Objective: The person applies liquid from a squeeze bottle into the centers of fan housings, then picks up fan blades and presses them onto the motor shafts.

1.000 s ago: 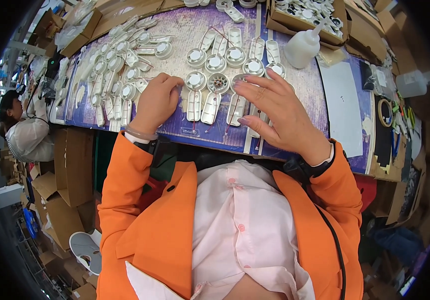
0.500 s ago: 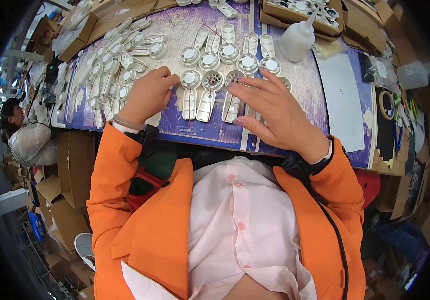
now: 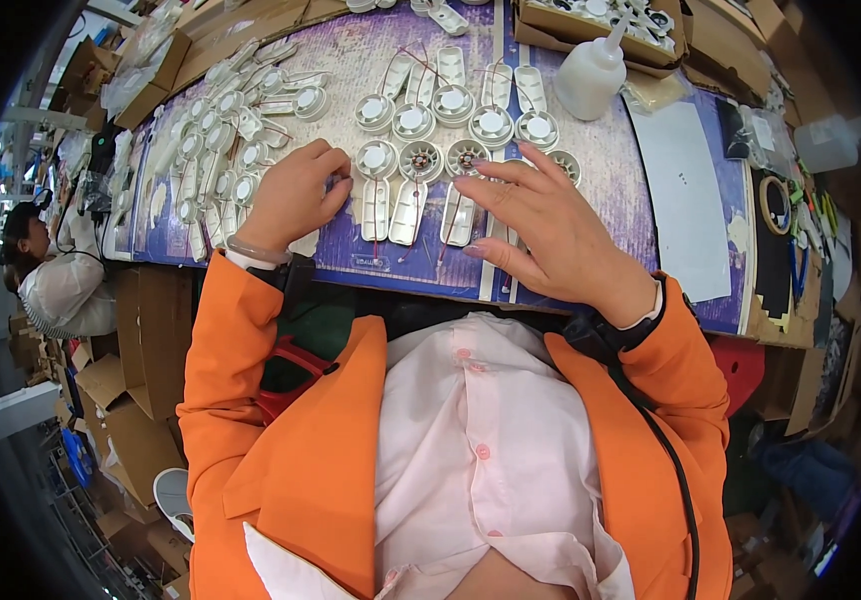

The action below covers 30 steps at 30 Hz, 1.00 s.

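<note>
White fan-like housings, each with a round head, a long hollow handle and thin red wires, lie in rows on the worn purple-and-white table. My left hand [image 3: 296,195] is curled, its fingertips bunched beside a capped round head [image 3: 377,158]; whatever they may hold is hidden. Over the right end of the near row, my right hand [image 3: 553,222] has its fingers spread. Its index fingertip is close to an uncapped round head [image 3: 467,156] with a reddish centre, and I cannot tell whether they touch. Another uncapped head [image 3: 421,160] sits between the hands.
A heap of similar white housings [image 3: 219,140] covers the table's left side. Beyond my right hand stand a white squeeze bottle [image 3: 591,80] and a carton of parts [image 3: 591,32]. A white sheet [image 3: 679,200] and a tape roll [image 3: 775,208] lie farther right. Another person [image 3: 63,262] sits at far left.
My left hand has drawn slightly left, its index finger curling in. My right hand keeps nearly the same spread pose over the housings.
</note>
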Motion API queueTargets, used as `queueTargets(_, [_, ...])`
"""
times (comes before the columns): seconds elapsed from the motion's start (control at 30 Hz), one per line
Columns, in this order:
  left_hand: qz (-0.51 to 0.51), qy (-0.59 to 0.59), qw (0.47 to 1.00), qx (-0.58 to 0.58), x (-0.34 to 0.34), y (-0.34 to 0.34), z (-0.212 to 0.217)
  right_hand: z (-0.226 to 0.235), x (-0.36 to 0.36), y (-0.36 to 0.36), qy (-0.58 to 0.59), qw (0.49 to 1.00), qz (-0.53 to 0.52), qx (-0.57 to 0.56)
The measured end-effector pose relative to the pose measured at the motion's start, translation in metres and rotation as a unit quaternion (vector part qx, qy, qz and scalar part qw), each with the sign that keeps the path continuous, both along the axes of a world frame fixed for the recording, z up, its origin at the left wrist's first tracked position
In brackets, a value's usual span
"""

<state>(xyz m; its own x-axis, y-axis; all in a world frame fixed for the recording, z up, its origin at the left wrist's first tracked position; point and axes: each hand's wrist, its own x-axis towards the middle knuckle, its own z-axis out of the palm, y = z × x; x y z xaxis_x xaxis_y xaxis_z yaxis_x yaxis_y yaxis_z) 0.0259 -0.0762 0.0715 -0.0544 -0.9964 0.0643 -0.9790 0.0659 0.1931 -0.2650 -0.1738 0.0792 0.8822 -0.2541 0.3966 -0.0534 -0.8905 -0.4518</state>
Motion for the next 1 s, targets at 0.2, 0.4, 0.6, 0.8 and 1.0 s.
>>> queueTargets(0.2, [0.031, 0.049, 0.998, -0.014, -0.0052, 0.0028, -0.0039, 0.0004, -0.0003, 0.0002, 0.005, 1.000, 0.002, 0.001])
queueTargets(0.4, [0.040, 0.093, 0.995, -0.013, -0.0049, 0.0049, -0.0083, -0.0009, -0.0009, 0.0018, 0.005, 1.000, 0.000, 0.002])
queueTargets(0.6, [0.038, 0.067, 0.997, -0.010, -0.0029, 0.0070, -0.0056, -0.0010, -0.0002, 0.0042, 0.012, 1.000, 0.002, 0.008])
queueTargets(0.8, [0.022, 0.081, 0.996, -0.020, -0.0005, 0.0041, -0.0069, -0.0033, -0.0006, 0.0034, 0.005, 1.000, 0.005, 0.004])
queueTargets(1.0, [0.002, 0.021, 1.000, -0.005, -0.0028, -0.0016, -0.0055, -0.0070, 0.0002, 0.0030, -0.009, 1.000, 0.008, 0.004])
